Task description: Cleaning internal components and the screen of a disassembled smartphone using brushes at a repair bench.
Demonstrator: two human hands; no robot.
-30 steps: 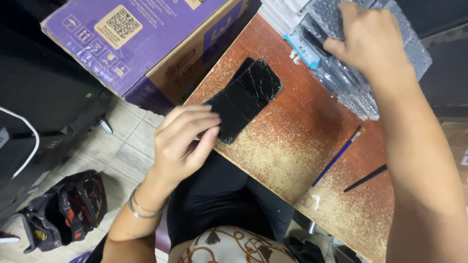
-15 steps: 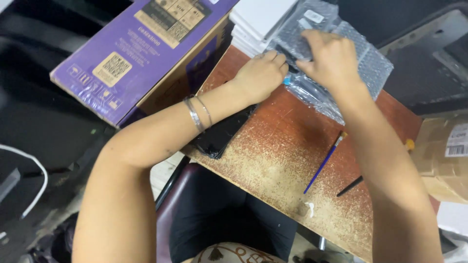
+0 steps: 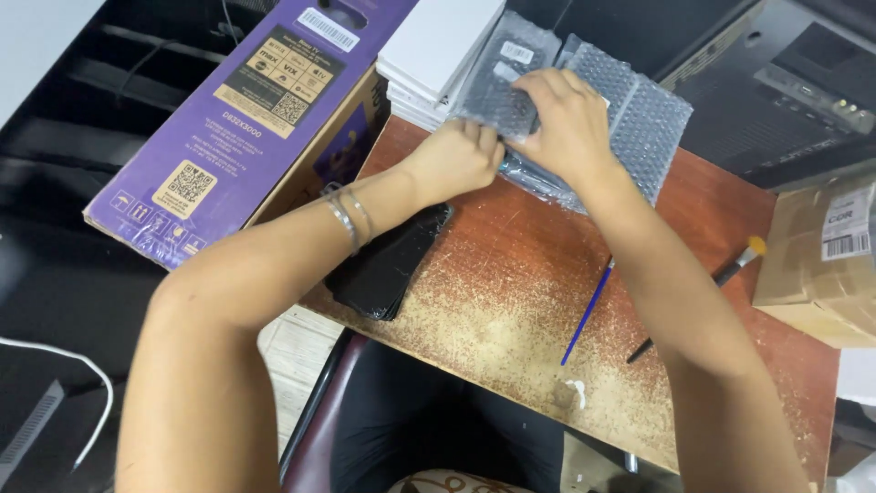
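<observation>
Bubble-wrap packet (image 3: pixel 511 87) half hidden under left hand (image 3: pixel 456 160) and right hand (image 3: pixel 566 123).

Worn reddish-brown wooden desk (image 3: pixel 511 301) in a cluttered workroom
Pale tiled floor (image 3: pixel 290 347) below its near edge; dark chair frame (image 3: pixel 315 429) beside it; even overhead light
</observation>
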